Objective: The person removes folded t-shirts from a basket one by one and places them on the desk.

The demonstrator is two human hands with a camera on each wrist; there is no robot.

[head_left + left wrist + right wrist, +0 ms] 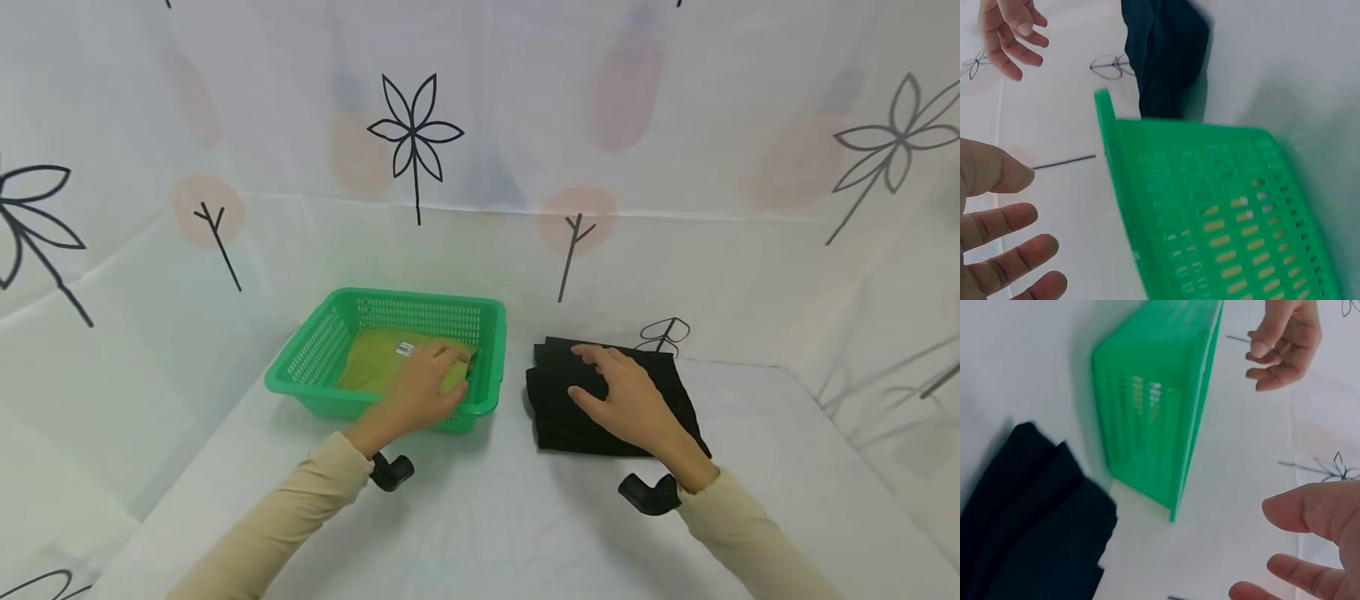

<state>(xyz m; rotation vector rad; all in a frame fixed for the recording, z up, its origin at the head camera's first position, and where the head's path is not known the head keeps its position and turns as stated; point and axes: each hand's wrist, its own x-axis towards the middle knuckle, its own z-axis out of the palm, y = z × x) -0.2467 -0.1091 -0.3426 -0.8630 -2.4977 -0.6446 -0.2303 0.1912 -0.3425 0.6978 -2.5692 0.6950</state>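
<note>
A green plastic basket stands on the left of the table, with a folded yellow-green garment lying inside; a small white label shows on the cloth. My left hand hovers over the basket's near right side, fingers spread and holding nothing. To the right lies a folded black garment. Above it is my right hand, its fingers loosely bent and apart from the cloth. In the left wrist view, a gap separates the left fingers from the basket wall. The right wrist view shows the black cloth below the right hand.
A white table carries both the basket and the black garment, which lie side by side with a narrow gap between. A white sheet printed with flowers and twigs hangs behind and at the sides. Black wrist mounts sit under the wrists.
</note>
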